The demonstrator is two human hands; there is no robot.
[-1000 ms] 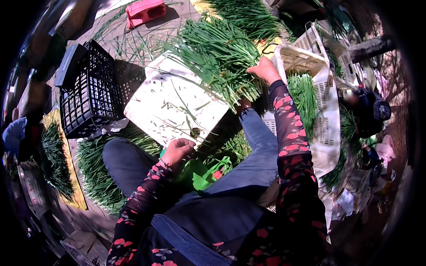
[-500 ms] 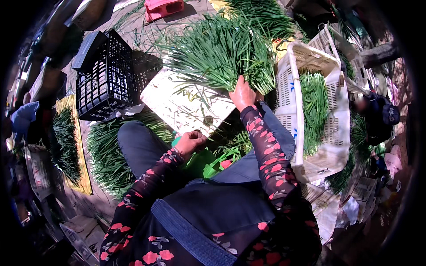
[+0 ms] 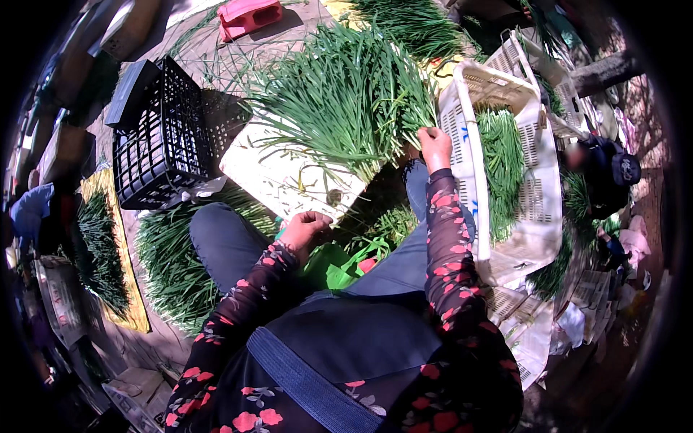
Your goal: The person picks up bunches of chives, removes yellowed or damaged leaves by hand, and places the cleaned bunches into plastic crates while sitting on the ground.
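A big heap of garlic chives [image 3: 346, 94], long thin green leaves with pale stalk ends, lies on a white board [image 3: 281, 169] in front of my knees. My right hand [image 3: 435, 150] is at the heap's right edge, its fingers pinched on the ends of a few stalks. Over the board's near edge my left hand [image 3: 307, 227] is closed, thumb against fingers; whatever it holds is too small to make out. Loose leaf scraps are scattered across the board. Between my legs lies a bright green bag [image 3: 328, 267].
Right of me stands a white plastic crate [image 3: 469, 166] with more chives inside. A black crate [image 3: 155, 144] is at the left, a red plastic block [image 3: 249, 18] at the far side. Chives also lie by my left knee [image 3: 173, 260] and on yellow sheeting [image 3: 133, 289]. Another person [image 3: 610, 173] is at far right.
My right hand has moved right, from the heap's near stalk ends to its right edge beside the white crate. My left hand stays about where it was. The view has shifted slightly.
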